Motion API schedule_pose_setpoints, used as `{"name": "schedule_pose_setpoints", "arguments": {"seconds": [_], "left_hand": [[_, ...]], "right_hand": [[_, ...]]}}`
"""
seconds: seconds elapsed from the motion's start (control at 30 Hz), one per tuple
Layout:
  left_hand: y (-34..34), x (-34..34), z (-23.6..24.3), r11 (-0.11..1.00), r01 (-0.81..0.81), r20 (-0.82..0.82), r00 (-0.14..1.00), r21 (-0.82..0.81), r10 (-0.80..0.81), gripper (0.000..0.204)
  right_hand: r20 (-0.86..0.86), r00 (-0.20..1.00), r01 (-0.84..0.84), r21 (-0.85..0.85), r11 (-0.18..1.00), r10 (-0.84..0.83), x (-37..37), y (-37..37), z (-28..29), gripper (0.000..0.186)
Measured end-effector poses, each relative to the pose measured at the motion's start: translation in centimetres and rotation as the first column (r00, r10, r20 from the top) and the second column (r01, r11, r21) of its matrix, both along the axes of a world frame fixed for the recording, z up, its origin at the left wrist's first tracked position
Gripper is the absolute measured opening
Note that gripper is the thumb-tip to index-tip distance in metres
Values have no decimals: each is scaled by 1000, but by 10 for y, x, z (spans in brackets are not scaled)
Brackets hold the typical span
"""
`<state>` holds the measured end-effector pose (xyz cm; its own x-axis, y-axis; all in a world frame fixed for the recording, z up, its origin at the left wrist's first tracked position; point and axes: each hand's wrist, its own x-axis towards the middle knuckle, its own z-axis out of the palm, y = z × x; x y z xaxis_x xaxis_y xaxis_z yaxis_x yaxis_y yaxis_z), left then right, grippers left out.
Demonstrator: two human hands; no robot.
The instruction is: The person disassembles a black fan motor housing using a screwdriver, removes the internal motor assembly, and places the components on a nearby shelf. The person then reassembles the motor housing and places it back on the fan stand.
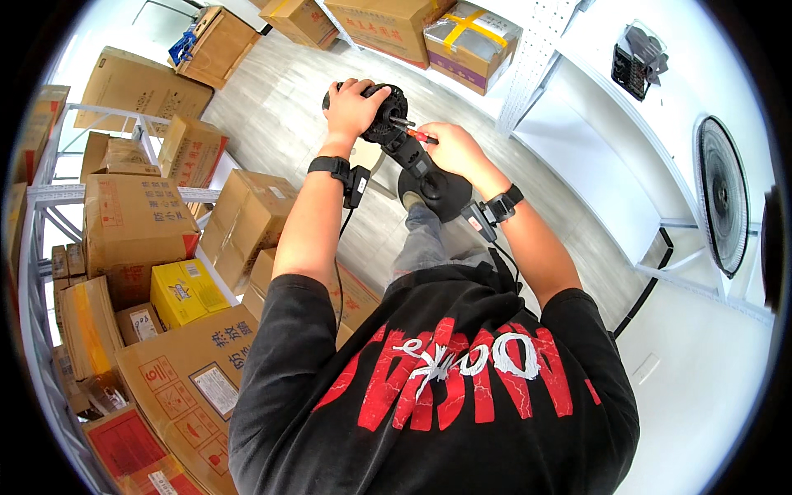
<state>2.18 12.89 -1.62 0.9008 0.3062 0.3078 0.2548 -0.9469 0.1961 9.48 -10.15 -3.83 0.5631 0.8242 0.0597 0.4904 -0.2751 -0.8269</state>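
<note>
A black fan motor head sits at the top of a short black stand post, its shaft pointing to the right. Below spreads the stand's round black base near my foot. My left hand is closed over the back of the motor head. In my right hand is a small screwdriver with a red handle, its tip close to the motor's shaft side. Whether the tip touches a screw is too small to tell.
Cardboard boxes crowd the rack at the left, with a yellow box among them. More cartons stand ahead. On the white shelf at right are a round fan grille and a black part with grey blades.
</note>
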Motion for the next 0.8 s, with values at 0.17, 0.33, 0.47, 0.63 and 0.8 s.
{"name": "schedule_pose_setpoints", "arguments": {"seconds": [0.17,0.33,0.47,0.63,0.8], "left_hand": [[11,1,-18,999,-47,16,999,-21,48,48],[5,1,-12,997,-57,6,998,-54,57,47],[-1,0,-3,1000,-18,-20,1000,19,18,38],[15,2,-22,996,-59,-19,998,-60,58,45],[20,2,-30,988,-106,-5,994,-108,106,47]], "right_hand": [[-14,999,-32,-72,997,31,2,2,3,24],[-74,997,-34,-64,997,29,2,1,2,24],[-94,995,-18,-38,999,14,2,-1,-2,24],[-120,992,-46,-3,999,46,6,1,-15,25],[-30,998,-53,-35,998,52,9,3,-1,23]]}}
